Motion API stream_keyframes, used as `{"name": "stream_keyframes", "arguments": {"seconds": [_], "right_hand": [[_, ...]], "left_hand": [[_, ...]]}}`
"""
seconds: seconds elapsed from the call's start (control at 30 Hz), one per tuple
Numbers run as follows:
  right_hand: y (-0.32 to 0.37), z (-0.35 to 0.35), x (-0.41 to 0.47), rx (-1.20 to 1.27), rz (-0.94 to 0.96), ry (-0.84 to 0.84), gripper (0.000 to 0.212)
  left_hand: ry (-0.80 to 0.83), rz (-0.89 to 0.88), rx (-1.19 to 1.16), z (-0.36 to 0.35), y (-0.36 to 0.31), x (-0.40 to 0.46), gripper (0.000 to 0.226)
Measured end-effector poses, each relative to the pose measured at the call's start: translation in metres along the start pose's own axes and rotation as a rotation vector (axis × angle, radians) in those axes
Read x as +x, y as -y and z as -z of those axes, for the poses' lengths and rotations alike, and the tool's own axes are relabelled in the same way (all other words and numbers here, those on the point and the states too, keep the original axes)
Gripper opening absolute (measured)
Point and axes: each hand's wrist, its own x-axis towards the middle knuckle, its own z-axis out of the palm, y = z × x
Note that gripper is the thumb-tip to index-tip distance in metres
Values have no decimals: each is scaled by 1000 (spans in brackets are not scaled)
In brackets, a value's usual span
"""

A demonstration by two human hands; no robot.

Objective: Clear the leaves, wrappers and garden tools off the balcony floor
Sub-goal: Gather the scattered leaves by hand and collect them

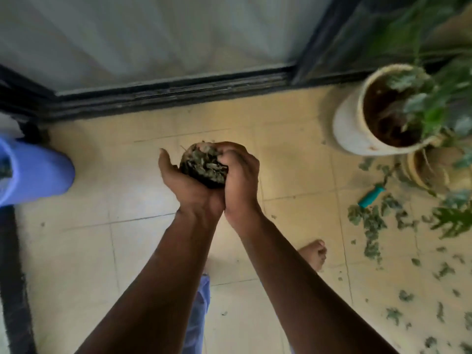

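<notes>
I have a clump of dry leaves (204,163) cupped between both hands above the tiled balcony floor (122,251). My left hand (186,182) lies under it, palm up, fingers loosely curved around its left side, and my right hand (238,172) curls over the top and right side, pressing the clump in; the heels of my palms meet beneath it. To my left a blue bucket (38,172) stands at the frame's edge, well apart from my hands, with bare tile between us. Ahead, the dark track of the sliding door (166,92) runs across the floor's far edge. On my right the tiles are strewn with scattered leaves (370,226), and among them lies a garden tool with a teal handle (371,195), just beside a small pot (421,169). A white pot (357,123) with a leafy green plant (434,103) stands in the far right corner near the door frame. My bare right foot (315,252) rests on tile at the near edge of the leaf litter.
</notes>
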Motion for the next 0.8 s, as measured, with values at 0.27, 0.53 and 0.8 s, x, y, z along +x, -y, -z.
{"name": "stream_keyframes", "arguments": {"seconds": [0.27, 0.53, 0.8], "right_hand": [[-57, -186, -37, -17, -221, 338, 19], [-164, -348, -95, -363, -347, 534, 25], [-236, -462, -98, -483, -478, 460, 16]], "left_hand": [[78, -314, -348, 49, -190, -2, 37], [-29, -529, -492, 136, -348, -16, 35], [-548, -512, 377, 198, -372, -19, 98]]}}
